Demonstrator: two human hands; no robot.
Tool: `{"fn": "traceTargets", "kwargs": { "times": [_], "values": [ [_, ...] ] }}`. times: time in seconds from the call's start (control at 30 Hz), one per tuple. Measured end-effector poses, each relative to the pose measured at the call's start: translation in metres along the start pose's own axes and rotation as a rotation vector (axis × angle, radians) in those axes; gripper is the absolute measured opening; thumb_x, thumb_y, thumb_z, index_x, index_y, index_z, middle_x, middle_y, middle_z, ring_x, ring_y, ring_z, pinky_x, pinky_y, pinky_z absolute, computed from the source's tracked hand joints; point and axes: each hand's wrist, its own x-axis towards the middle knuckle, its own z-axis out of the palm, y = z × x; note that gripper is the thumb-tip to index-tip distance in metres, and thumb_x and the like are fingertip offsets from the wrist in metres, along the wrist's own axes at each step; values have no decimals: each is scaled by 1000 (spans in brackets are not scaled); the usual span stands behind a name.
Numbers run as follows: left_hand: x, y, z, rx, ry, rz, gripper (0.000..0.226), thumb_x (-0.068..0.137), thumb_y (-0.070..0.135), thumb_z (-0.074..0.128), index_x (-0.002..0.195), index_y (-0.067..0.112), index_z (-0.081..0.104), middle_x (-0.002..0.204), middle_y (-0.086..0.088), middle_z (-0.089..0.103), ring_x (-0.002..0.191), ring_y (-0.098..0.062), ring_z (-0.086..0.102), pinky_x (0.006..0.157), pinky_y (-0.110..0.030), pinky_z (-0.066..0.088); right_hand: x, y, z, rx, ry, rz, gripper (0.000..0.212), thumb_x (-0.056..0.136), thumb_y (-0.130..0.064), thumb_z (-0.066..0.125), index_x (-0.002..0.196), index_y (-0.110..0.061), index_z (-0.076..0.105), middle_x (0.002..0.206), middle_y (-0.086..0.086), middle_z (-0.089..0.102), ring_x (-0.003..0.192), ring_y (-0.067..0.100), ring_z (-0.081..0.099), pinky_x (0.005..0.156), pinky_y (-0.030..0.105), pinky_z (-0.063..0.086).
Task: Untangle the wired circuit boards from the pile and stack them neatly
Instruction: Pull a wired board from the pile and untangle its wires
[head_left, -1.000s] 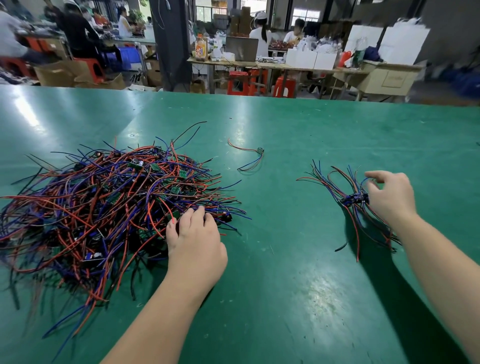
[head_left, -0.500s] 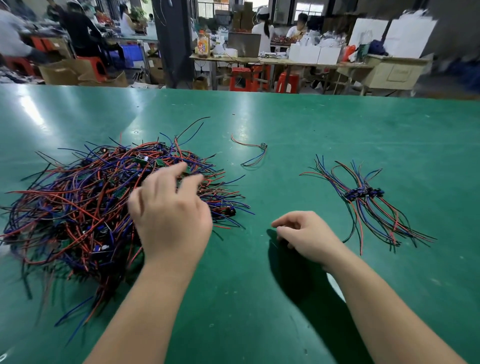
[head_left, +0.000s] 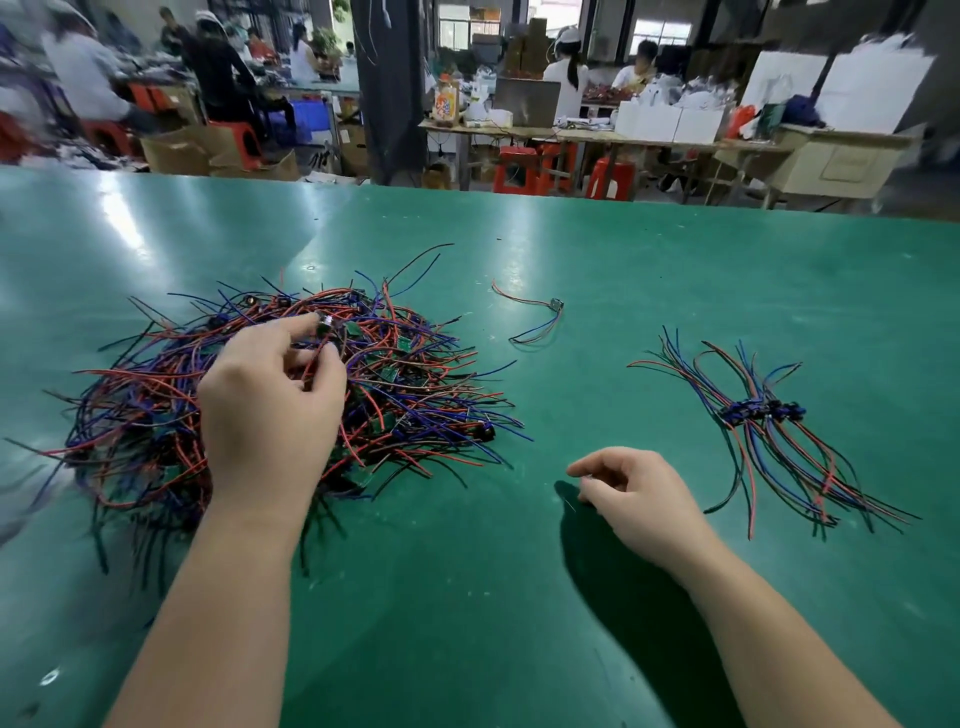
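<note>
"Head camera, biggest thing first: what lies under you?"

"Green table (head_left: 675, 291), running wide to its far edge. On the left part sits the pile (head_left: 415, 395), a broad tangle of red, blue and black wires with small green boards showing among them."

"And the sorted ones?"

"The stack (head_left: 763, 410) lies well apart to the right. Its dark boards are bunched in a short row at the middle, and the wires fan out from them, far and near."

"Your hands?"

"My left hand (head_left: 270, 405) is over the middle of the pile, back up. My right hand (head_left: 639, 499) rests on the bare table between pile and stack, nearer me than either."

"Anything smaller?"

"One loose board (head_left: 540, 317) with a red and a blue wire lies alone beyond that gap, near the pile's far right side, touching neither heap."

"And the grip?"

"Left thumb and forefinger pinch one wired piece (head_left: 324, 325), small and dark, at the top of the pile. A red wire runs down from it past my fingers. Whether it is free of the tangle I cannot tell. The right hand's fingers are loosely curled and hold nothing."
</note>
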Motion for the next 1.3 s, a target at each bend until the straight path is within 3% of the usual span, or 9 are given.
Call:
{"fn": "traceTargets", "kwargs": {
  "times": [0.13, 0.27, 0.37, 0.5, 0.7, 0.97, 1.03, 1.17, 1.3],
  "values": [
    [4, -12, -3, 227, -234, -191, 27, 80, 33, 66, 106, 26, 72, 100, -6, 72, 99, -31, 62, 90, -39, 44, 0, -3, 0, -36, -8, -14, 22, 85, -13, 57, 83, -30, 70, 70, -8, 67, 58, 4, 55, 48, 7, 35],
    [9, -23, -8, 37, -499, -359, 29, 72, 67, 62, 71, 40, 72, 79, 16, 69, 87, -17, 62, 89, -37, 47, -1, -5, -2, -23, -12, -4, 23, 84, -11, 58, 81, -31, 69, 73, -5, 70, 67, 15, 63, 53, 15, 42],
    [14, -27, -7, -171, -423, -476, 47, 82, 68, 44, 65, 35, 73, 72, 11, 65, 76, -14, 56, 73, -28, 42, -3, -5, -3, -13, -15, 1, 22, 84, -11, 58, 83, -29, 71, 74, -2, 71, 72, 21, 65, 59, 22, 44],
    [10, -31, -1, -41, -393, -354, 15, 85, 36, 66, 91, 25, 75, 65, 8, 65, 61, -6, 53, 59, -17, 39, -3, -6, -3, -2, -16, 9, 21, 84, -11, 58, 85, -27, 71, 74, -3, 71, 74, 24, 65, 64, 26, 48],
    [3, -28, 0, 53, -434, -235, 21, 71, 49, 77, 85, 36, 69, 71, 20, 63, 81, -10, 61, 95, -44, 43, -5, -7, -4, 16, -20, 12, 22, 85, -10, 57, 84, -28, 70, 72, -4, 71, 70, 19, 63, 63, 25, 47],
    [-5, -13, 10, -123, -163, -84, 13, 88, 38, 64, 80, 29, 68, 70, 13, 63, 73, -21, 63, 86, -49, 49, -4, -7, -4, 37, -17, 8, 21, 85, -10, 57, 84, -27, 70, 73, -4, 71, 70, 20, 63, 64, 27, 49],
    [-7, -10, 11, -146, -75, -5, 16, 90, 35, 62, 83, 23, 70, 69, 10, 64, 70, -21, 64, 83, -44, 51, -4, -6, -3, 50, -21, 10, 20, 85, -11, 58, 84, -27, 70, 75, 0, 71, 68, 21, 62, 63, 27, 49],
    [-10, -1, 14, -333, -20, 36, 14, 92, 28, 61, 86, 19, 70, 79, 11, 68, 74, -3, 63, 73, -11, 46, -4, -4, -1, 92, -8, -6, 22, 84, -9, 57, 84, -27, 70, 72, 0, 70, 61, 12, 56, 58, 23, 45],
    [-17, 21, 15, -638, -97, 15, 11, 93, 25, 60, 85, 31, 65, 82, 17, 71, 82, -3, 68, 77, -17, 51, -4, -9, 2, 340, 119, -81, 31, 86, -4, 57, 103, -27, 69, 74, -1, 68, 52, 9, 54, 56, 16, 45]
  ]
}}
